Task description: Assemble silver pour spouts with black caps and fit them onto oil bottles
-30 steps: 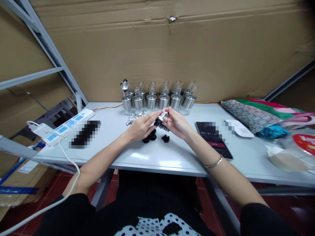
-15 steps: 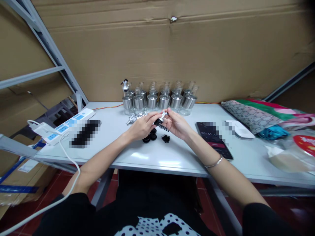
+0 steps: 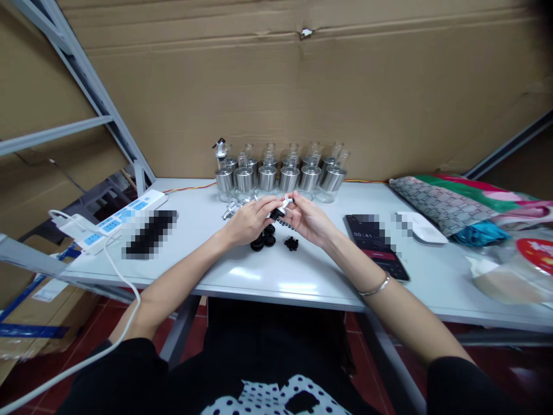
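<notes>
Over the middle of the table, my left hand [image 3: 254,220] and my right hand [image 3: 310,219] meet around a silver-and-black bottle pourer [image 3: 285,206]. My left fingers are closed about its black base, while the fingertips of my right hand pinch its spout end. Below my hands lie black round caps [image 3: 262,238] and a small pile of black parts [image 3: 291,243]. Silver pourer parts [image 3: 232,208] lie beyond my left hand, partly hidden by it. A glass bottle with a metal sleeve [image 3: 224,180] at the row's left end carries a similar pourer.
Two rows of sleeved glass bottles [image 3: 288,178] stand along the cardboard wall [image 3: 276,98]. A power strip [image 3: 116,222] with a white cable is at the left. To the right lie a phone [image 3: 375,248], a white object [image 3: 425,227], a colourful bag [image 3: 466,202] and a tape roll [image 3: 510,271].
Both hands stay almost in place, with the pourer still held between them. Only a slight shift of the fingers and of the whole view shows.
</notes>
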Demonstrator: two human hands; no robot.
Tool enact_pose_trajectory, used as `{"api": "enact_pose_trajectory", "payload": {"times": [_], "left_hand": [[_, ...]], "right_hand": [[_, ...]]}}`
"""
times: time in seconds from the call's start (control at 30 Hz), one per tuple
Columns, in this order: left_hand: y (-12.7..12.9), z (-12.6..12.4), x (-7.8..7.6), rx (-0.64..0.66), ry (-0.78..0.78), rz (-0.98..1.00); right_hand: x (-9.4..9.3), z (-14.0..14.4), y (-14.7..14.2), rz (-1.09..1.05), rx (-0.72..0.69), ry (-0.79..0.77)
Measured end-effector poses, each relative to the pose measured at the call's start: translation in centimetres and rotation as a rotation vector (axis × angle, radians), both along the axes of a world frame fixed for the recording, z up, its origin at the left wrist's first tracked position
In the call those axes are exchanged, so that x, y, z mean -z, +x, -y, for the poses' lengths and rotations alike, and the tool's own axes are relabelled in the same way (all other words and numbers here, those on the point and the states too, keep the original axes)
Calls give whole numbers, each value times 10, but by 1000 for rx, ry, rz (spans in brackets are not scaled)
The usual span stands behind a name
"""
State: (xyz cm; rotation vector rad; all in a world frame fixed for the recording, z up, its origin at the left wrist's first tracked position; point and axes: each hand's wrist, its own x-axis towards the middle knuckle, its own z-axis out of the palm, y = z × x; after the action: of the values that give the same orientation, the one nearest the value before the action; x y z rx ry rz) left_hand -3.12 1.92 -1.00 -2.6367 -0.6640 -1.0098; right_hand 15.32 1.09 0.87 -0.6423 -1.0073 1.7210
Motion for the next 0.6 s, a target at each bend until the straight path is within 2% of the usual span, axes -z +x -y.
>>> {"api": "enact_pose_trajectory", "payload": {"times": [0.2,0.37,0.6], "left_hand": [[-1,-4,4,-8,63,-6],[-1,-4,4,-33,46,-25],[0,0,-2,41,-128,142]], "right_hand": [[2,0,-1,-22,-6,-27],[3,0,-1,-19,-1,-26],[1,-2,0,0,4,21]]}}
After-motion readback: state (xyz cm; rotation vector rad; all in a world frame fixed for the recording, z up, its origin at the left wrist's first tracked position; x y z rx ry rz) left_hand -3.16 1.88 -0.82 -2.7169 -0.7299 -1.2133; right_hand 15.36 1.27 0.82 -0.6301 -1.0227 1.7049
